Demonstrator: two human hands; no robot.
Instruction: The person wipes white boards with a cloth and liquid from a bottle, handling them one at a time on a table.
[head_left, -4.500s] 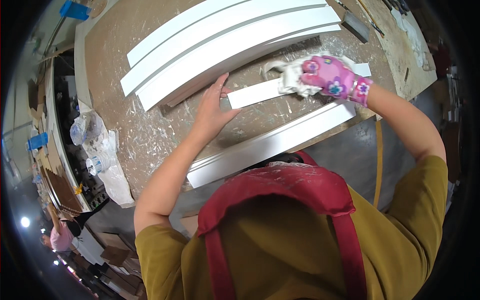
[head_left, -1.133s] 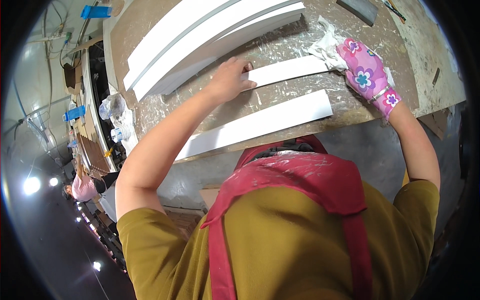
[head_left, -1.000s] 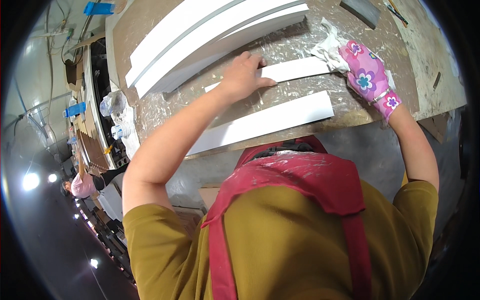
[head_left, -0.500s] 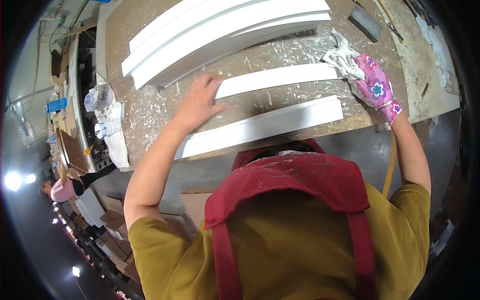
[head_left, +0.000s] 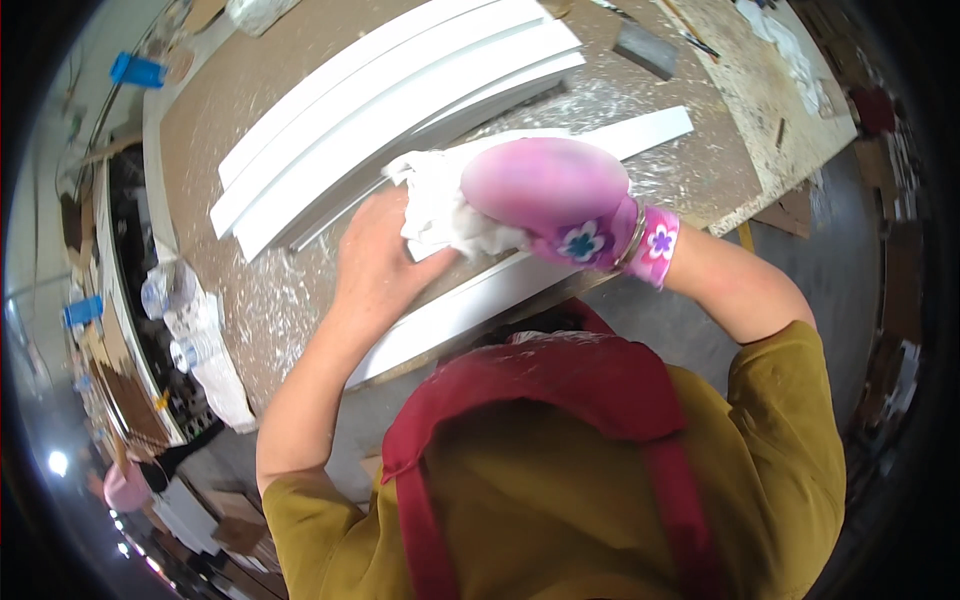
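A long white strip (head_left: 652,132) lies across the paint-marked worktable (head_left: 290,320). My bare left hand (head_left: 372,262) is at its left end, thumb spread on the near side; the white cloth partly hides the fingers and that end. My right hand (head_left: 550,195), in a pink flowered glove and blurred by motion, presses a crumpled white cloth (head_left: 432,205) onto the strip, right beside my left hand. Closer to my body, a second white strip (head_left: 450,318) lies along the table's front edge, partly beneath my right wrist.
Beyond my hands rests a stack of long white boards (head_left: 400,105). A grey block (head_left: 645,50) lies at the far right. Along the left edge are a clear plastic bag (head_left: 168,288) and a bottle (head_left: 190,352) on white cloth. A person in pink (head_left: 126,488) is away to the left.
My right hand has swept the cloth leftward along the strip, from its right end to beside my left hand. The left hand stays at the left end. The whole view has turned slightly.
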